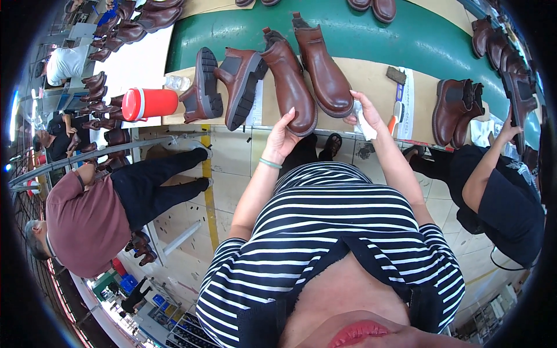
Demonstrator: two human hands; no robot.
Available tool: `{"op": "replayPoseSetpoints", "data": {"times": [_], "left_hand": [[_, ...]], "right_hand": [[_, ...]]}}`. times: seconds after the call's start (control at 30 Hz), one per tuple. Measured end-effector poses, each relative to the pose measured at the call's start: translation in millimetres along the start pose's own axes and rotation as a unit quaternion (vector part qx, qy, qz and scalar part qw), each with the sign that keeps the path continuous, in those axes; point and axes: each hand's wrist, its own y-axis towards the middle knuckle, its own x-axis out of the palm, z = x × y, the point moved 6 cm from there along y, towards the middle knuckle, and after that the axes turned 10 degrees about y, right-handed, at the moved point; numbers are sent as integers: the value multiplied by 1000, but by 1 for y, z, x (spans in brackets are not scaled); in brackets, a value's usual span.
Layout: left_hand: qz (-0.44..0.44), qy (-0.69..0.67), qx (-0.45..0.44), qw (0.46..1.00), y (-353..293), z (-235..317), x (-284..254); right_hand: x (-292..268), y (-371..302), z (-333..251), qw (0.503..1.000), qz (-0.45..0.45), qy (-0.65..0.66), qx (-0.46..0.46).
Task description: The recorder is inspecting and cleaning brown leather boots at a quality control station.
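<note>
Landmark: red canister (159, 103), white-lidded, lying on its side.

Item, my left hand (281, 138), right of the canister: thumb over the toe of the left-side boot (290, 87), fingers curled beneath, partly hidden; grasping.

Item, my right hand (366, 115), farther right of the canister: fingers slightly parted, gripping the toe of the right-side boot (325, 72); a white wad (365, 126) also in the palm.

Item, brown work surface (428, 90), running right from the canister; green belt (394, 43) beyond it.

Item, clear bottle (177, 83), just beside the canister.

Item, two tipped boots (240, 71), dark soles showing, between the canister and my boots.

Item, brush (398, 111), dark block (396, 75) and boot pair (451, 110), all well right of the canister.

Item, co-worker in maroon (87, 223), on my side of the canister; co-worker in black (499, 191), far right of it.

Item, my two boots: brown, side by side, toes within my fingers, shafts pointing away beyond them, right of the canister.
</note>
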Motion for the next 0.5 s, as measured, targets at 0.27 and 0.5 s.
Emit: {"op": "replayPoseSetpoints", "data": {"times": [0.27,0.5], "left_hand": [[-26,8,34,999,-12,13,-10],[169,267,251,915,-11,8,-24]], "right_hand": [[-6,-36,-15,977,110,-163,-77],[-11,-101,-36,913,209,-310,-160]]}}
